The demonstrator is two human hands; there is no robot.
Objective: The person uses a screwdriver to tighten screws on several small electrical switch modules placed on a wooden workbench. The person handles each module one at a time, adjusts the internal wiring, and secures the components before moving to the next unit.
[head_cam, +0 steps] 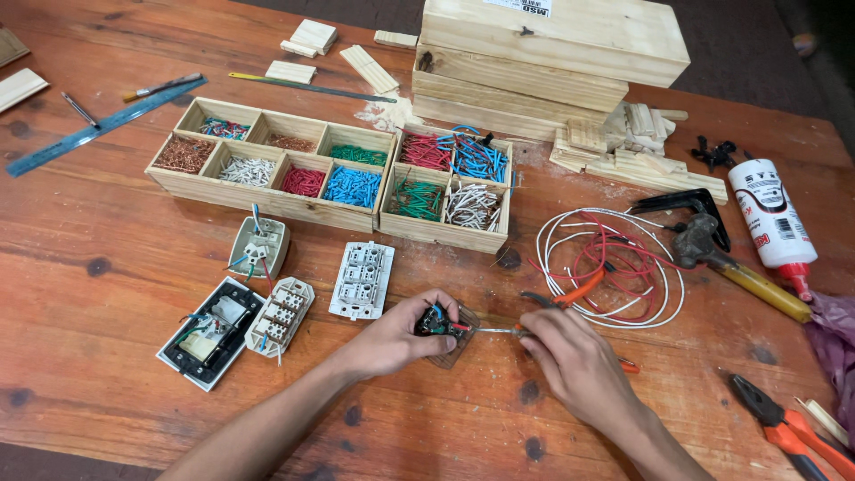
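Left hand [396,338] closed around a small dark switch module with blue and red wires [438,322], held over a brown wooden plate [458,343] near the middle of the reddish wooden table [98,356]. Right hand [570,361] gripping a thin metal screwdriver [499,330], tip touching the module's right side. Just beyond the right hand, orange-handled pliers [570,292] lying on a loose coil of white and red wire [614,263]. To the left, three white plastic switch units [361,280] and a black-and-white faceplate [211,331], all apart from the hands. Farther off, two pale wooden compartment trays [294,160] filled with cut wire pieces in red, green, blue, white and copper. At far right, a white glue bottle with red cap [773,223]; near right corner, red-handled pliers [784,428]. Stacked pale planks [543,62] at the far edge.
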